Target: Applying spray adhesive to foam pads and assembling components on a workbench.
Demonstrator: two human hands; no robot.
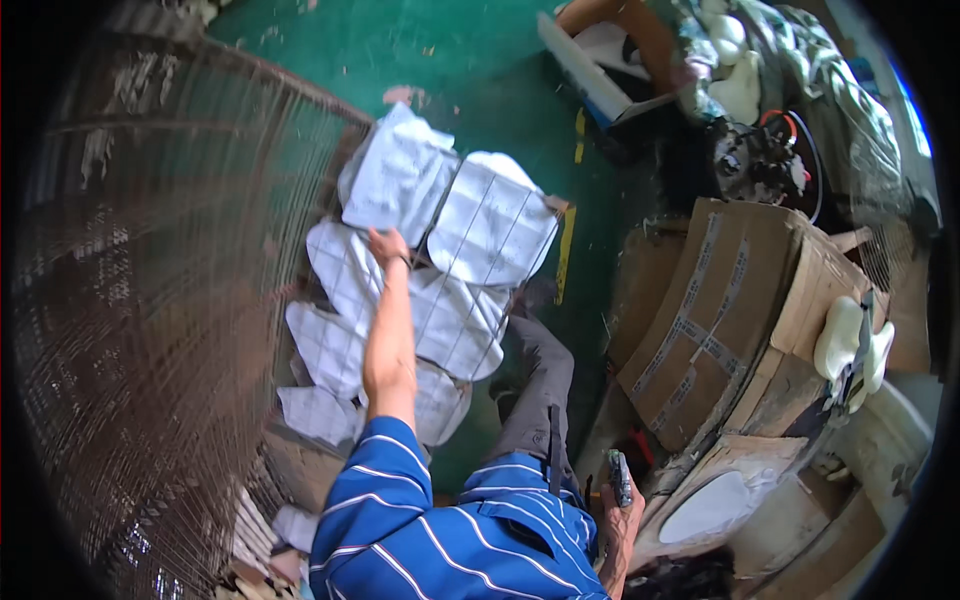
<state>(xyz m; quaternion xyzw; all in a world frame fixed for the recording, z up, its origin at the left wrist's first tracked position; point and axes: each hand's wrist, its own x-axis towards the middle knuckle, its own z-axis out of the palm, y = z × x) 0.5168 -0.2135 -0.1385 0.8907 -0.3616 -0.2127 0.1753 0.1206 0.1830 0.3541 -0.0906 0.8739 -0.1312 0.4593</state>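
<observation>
My left arm reaches forward, and my left hand (388, 246) rests at the near edge of a white pad stack (398, 170). Its fingers look curled; I cannot tell whether they grip a pad or a wire. Around it lie more rounded white pads, one stack (495, 220) to the right and others (335, 265) nearer. Thin dark wires cross over some of them. Low on the right, beside my hip, my right hand (622, 515) is closed around a small dark, speckled object (619, 478). Its kind is not clear.
A rusty wire mesh panel (180, 250) fills the left side. At the right stands a large taped cardboard box (700, 320), with white pieces (840, 340) on its side. Cluttered items and plastic sheeting (840, 90) lie beyond it. Yellow tape (565, 260) marks the green floor (330, 45).
</observation>
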